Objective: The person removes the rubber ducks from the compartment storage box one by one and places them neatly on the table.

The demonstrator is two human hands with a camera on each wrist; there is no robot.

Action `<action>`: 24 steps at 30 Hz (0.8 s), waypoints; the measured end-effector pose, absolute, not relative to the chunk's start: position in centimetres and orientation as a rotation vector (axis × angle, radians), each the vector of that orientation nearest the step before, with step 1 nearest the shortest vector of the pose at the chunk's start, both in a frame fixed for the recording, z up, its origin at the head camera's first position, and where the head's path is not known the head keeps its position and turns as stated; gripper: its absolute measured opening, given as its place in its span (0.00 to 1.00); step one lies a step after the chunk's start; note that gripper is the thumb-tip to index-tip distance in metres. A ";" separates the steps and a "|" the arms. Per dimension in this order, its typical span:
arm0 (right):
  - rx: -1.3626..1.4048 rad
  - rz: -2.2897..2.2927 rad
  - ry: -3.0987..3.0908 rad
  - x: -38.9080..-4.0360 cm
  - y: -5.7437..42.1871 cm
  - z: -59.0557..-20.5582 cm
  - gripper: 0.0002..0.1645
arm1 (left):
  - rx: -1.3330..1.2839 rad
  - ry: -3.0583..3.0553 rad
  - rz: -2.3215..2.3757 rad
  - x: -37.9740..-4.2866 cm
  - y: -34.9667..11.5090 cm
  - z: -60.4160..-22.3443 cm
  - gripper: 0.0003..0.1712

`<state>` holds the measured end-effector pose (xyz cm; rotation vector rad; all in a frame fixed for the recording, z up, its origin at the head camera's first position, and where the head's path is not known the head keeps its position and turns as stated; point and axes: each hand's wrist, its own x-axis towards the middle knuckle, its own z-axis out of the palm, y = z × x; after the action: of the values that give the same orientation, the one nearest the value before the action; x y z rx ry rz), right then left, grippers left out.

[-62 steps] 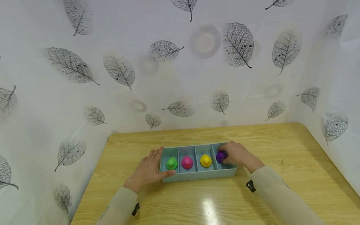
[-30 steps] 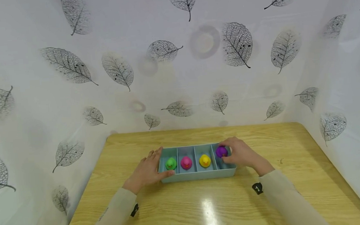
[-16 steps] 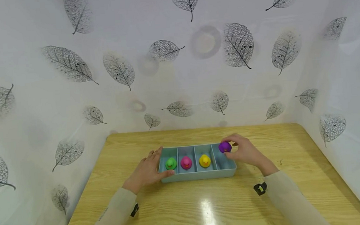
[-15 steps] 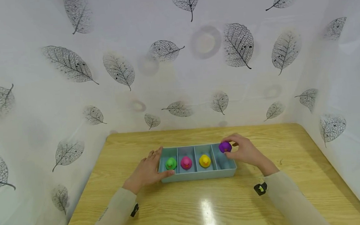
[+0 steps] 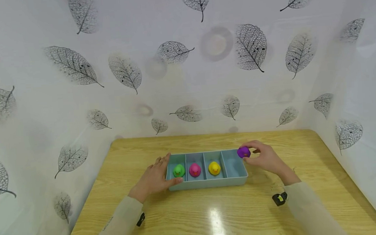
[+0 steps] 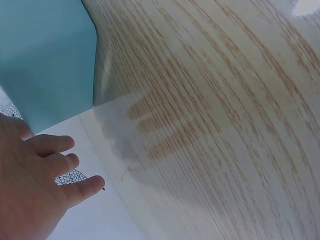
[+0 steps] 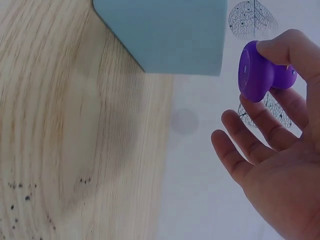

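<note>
My right hand (image 5: 265,158) pinches a purple rubber duck (image 5: 243,152) between thumb and fingers at the box's right end. In the right wrist view the duck (image 7: 257,72) is raised above the rim level, with the other fingers loosely spread. My left hand (image 5: 156,175) rests against the left end of a light blue divided box (image 5: 208,183), fingers extended, thumb (image 5: 175,182) on the front rim. A green duck (image 5: 179,171), a pink duck (image 5: 195,170) and a yellow duck (image 5: 214,168) sit in separate compartments. The rightmost compartment (image 5: 234,165) holds nothing.
The box stands on a wood-grain table (image 5: 181,218). White sheeting with leaf prints (image 5: 186,89) encloses the back and both sides. Black straps with small devices (image 5: 279,199) show by the wrists.
My right hand has lifted the purple duck out of the rightmost compartment and carried it rightward, to the box's right edge. The left hand has stayed in place.
</note>
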<state>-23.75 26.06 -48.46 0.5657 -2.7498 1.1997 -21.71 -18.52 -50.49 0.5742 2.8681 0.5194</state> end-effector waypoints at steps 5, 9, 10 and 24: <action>0.532 1.167 -2.748 -23.6 27.2 -48.4 0.23 | 0.577 2.873 0.522 -21.8 -18.5 -50.5 0.69; 0.503 1.145 -2.762 -23.4 28.1 -48.5 0.24 | 0.578 2.870 0.525 -21.7 -18.5 -50.4 0.68; 0.492 1.140 -2.767 -23.4 28.4 -48.6 0.24 | 0.578 2.870 0.528 -21.7 -18.5 -50.4 0.68; 0.391 1.116 -2.875 -23.5 30.4 -49.9 0.27 | 0.573 2.868 0.540 -21.7 -18.6 -50.6 0.69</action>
<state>-23.50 30.41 -49.90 0.3908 -2.8750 1.1163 -21.70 -18.61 -50.64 0.5732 2.8684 0.5401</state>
